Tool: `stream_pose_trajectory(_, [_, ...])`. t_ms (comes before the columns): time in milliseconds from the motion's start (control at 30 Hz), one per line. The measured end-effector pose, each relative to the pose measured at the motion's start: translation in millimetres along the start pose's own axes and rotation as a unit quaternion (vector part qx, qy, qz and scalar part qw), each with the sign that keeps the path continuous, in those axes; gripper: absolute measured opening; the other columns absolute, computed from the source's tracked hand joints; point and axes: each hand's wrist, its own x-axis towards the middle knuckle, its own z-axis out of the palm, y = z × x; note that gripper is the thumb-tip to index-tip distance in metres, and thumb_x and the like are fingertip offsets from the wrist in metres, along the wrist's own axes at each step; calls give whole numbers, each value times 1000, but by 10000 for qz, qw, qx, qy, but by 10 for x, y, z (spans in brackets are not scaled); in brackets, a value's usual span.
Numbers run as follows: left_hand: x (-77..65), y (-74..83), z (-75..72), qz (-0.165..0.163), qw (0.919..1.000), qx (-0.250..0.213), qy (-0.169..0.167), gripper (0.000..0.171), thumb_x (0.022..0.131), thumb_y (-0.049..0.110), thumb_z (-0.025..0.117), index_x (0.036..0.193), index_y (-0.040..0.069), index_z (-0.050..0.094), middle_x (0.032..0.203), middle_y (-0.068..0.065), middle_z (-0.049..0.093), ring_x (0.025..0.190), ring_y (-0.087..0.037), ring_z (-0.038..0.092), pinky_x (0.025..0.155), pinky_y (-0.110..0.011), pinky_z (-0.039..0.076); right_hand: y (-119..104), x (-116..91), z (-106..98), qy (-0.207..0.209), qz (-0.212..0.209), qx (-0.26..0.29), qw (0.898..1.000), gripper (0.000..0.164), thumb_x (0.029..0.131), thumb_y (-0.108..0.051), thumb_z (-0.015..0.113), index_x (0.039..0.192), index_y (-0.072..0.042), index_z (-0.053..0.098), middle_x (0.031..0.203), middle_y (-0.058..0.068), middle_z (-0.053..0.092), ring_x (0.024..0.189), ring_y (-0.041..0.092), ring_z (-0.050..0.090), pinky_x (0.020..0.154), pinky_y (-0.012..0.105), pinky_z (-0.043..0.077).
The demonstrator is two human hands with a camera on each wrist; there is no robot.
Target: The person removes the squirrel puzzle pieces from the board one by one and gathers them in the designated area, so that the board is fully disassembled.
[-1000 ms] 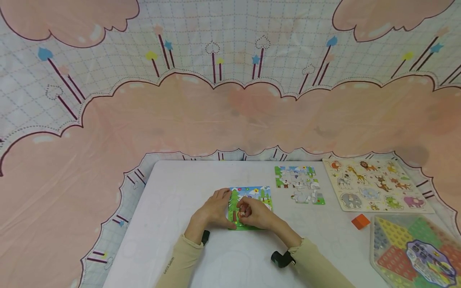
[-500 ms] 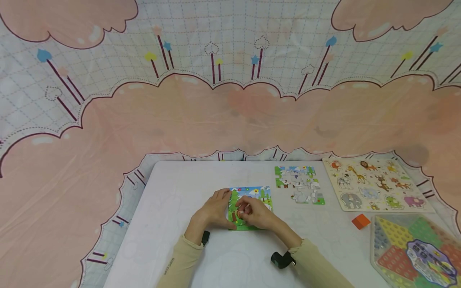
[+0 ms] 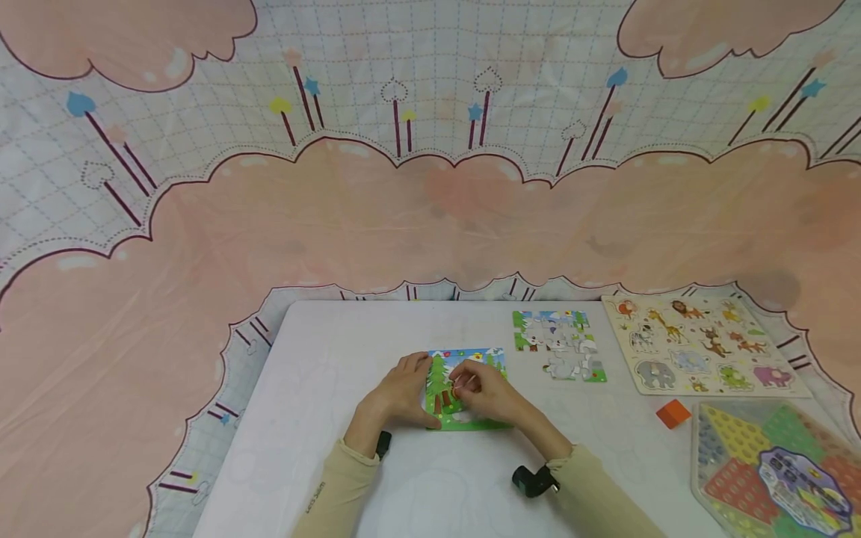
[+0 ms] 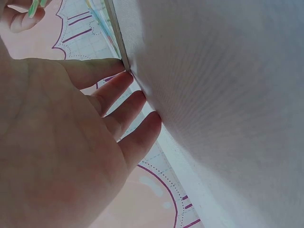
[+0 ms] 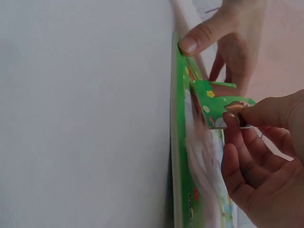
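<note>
A puzzle board [image 3: 471,426] with a green border and a forest picture lies on the white table. My left hand [image 3: 397,392] spans its left side, thumb at the lower corner and fingers at the upper one. In the left wrist view, the index fingertip touches the board's edge, and the other fingers [image 4: 140,135] reach out fairly straight against the tabletop. Over the board, my right hand [image 3: 489,392] pinches a green puzzle piece [image 5: 211,102] with flowers and a bit of brown between thumb and fingers. The piece is tilted above the board's surface; fingers hide part of it.
A group of joined koala puzzle pieces [image 3: 554,336] lies behind, to the right. Farther right are a wooden animal board [image 3: 662,381], an orange block [image 3: 674,413] and a clear box of coloured pieces [image 3: 740,489]. A printed cloth [image 3: 403,224] hangs behind the table [image 3: 323,344].
My right hand has lifted slightly and shifted right with the puzzle piece, uncovering more of the board's lower left. My left hand stays in place.
</note>
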Motion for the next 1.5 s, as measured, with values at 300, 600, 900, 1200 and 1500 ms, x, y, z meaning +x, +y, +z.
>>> stream_pose_trajectory(300, [-1, 2, 1, 15, 10000, 35, 4, 114, 63, 47, 90, 148, -6, 35, 151, -20, 32, 140, -36, 30, 112, -49, 33, 59, -52, -235, 290, -70, -26, 9996, 17, 91, 2, 62, 108, -2, 65, 89, 6, 62, 69, 13, 59, 60, 23, 49])
stream_pose_trajectory(600, [0, -12, 8, -19, 10000, 30, -11, 114, 64, 48, 89, 149, -5, 33, 153, -20, 30, 141, -36, 28, 113, -50, 31, 129, -92, -538, 872, -4, -102, 9961, 17, 90, 2, 65, 107, 1, 66, 87, 7, 64, 72, 17, 61, 63, 23, 50])
stream_pose_trajectory(900, [-13, 3, -3, -31, 10000, -38, -12, 114, 64, 47, 90, 148, -6, 34, 152, -20, 31, 140, -36, 29, 113, -50, 32, 305, -158, -839, 1517, 162, -276, 9879, 15, 88, 3, 67, 103, 4, 66, 84, 11, 68, 76, 17, 62, 67, 24, 50])
stream_pose_trajectory(1200, [-17, -2, -10, -43, 10000, -2, -54, 114, 65, 47, 89, 149, -6, 33, 152, -20, 31, 140, -36, 29, 113, -49, 32, 456, -224, -987, 1459, 384, -250, 9882, 18, 90, 2, 66, 106, 9, 64, 87, 14, 67, 77, 18, 61, 66, 23, 50])
stream_pose_trajectory(1500, [-25, 8, -17, -35, 9999, -87, -68, 114, 65, 47, 89, 149, -6, 33, 153, -21, 30, 141, -37, 27, 113, -50, 31, 556, -256, -1078, 1432, 549, -420, 9873, 19, 90, 0, 66, 107, 8, 64, 90, 16, 68, 77, 19, 59, 62, 23, 49])
